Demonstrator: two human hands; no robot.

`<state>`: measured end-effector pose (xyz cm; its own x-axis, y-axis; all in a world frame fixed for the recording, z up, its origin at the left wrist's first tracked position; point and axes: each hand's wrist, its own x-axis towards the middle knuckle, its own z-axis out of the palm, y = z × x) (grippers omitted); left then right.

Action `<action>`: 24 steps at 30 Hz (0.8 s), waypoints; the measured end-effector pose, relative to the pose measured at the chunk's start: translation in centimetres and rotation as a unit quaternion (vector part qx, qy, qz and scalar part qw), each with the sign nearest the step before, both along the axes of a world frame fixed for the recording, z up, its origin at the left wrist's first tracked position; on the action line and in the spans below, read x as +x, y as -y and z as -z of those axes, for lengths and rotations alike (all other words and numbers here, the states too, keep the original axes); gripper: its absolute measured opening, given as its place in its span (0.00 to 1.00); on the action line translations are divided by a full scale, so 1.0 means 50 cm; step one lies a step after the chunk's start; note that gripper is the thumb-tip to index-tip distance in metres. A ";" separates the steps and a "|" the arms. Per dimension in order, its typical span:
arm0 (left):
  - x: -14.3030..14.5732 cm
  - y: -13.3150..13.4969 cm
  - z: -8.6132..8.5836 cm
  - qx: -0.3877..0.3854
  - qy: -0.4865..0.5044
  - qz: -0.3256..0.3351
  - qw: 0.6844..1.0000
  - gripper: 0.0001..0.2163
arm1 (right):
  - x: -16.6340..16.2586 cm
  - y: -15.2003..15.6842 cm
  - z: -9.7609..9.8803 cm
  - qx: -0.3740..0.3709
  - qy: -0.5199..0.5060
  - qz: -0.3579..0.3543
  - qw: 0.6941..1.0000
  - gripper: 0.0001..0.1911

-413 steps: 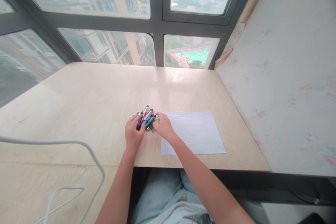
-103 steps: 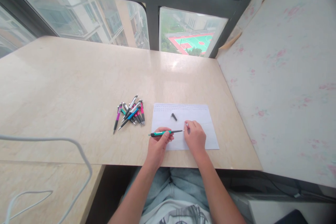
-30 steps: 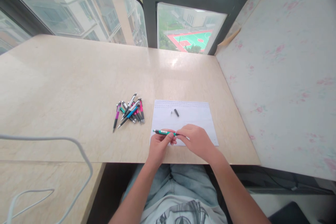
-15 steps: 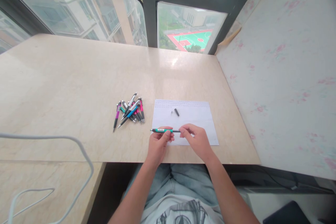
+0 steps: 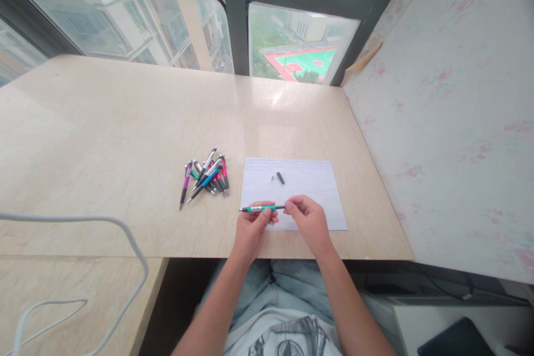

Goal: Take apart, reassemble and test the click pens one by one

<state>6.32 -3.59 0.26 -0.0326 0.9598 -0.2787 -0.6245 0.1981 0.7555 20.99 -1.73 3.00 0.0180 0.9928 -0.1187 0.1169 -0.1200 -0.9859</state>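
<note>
While left hand (image 5: 251, 228) and right hand (image 5: 309, 223) pinch slim green-and-black pen (image 5: 255, 209), pale glossy tabletop (image 5: 167, 111) spreads beyond, front edge bodyward.

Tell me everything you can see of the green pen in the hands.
The green pen looks plastic, with a pale band, a darker left end and a thin dark section at the right. It is held sideways across the view, over the near left part of the paper. The left hand grips it near the middle; the right hand's fingers pinch the dark section, hiding its tip.

A white cable (image 5: 62, 218) curves left; floral wallpaper (image 5: 450, 139) right.
</note>
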 end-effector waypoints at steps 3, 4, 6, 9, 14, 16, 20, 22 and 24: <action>0.001 -0.002 0.001 -0.007 0.006 -0.008 1.000 0.10 | 0.003 0.004 0.002 0.060 0.041 0.001 0.997 0.07; 0.001 -0.003 0.000 -0.011 0.013 -0.011 1.000 0.10 | 0.004 0.005 0.002 0.079 0.048 -0.008 0.996 0.07; 0.000 -0.005 0.000 -0.014 0.024 -0.013 1.000 0.10 | 0.005 0.006 0.001 0.102 0.038 -0.028 0.994 0.13; 0.000 -0.005 0.000 -0.012 0.030 -0.006 0.999 0.10 | 0.004 0.005 0.002 0.068 0.003 -0.028 0.997 0.16; 0.000 -0.003 -0.001 -0.004 0.022 -0.002 1.000 0.10 | 0.006 0.000 0.005 0.025 0.021 0.007 0.999 0.11; 0.000 -0.004 -0.001 -0.006 0.021 -0.005 1.000 0.10 | 0.011 0.000 0.002 0.055 0.036 0.007 0.998 0.08; 0.000 -0.006 -0.003 -0.016 0.022 -0.010 1.000 0.10 | 0.017 0.002 -0.006 0.116 0.054 -0.041 0.991 0.09; 0.001 -0.006 -0.003 -0.015 0.020 -0.009 1.000 0.10 | 0.015 0.004 -0.006 0.110 0.045 -0.043 0.992 0.11; 0.001 -0.006 -0.004 -0.009 0.016 -0.008 1.000 0.10 | 0.012 0.004 -0.002 0.072 0.033 -0.031 0.996 0.10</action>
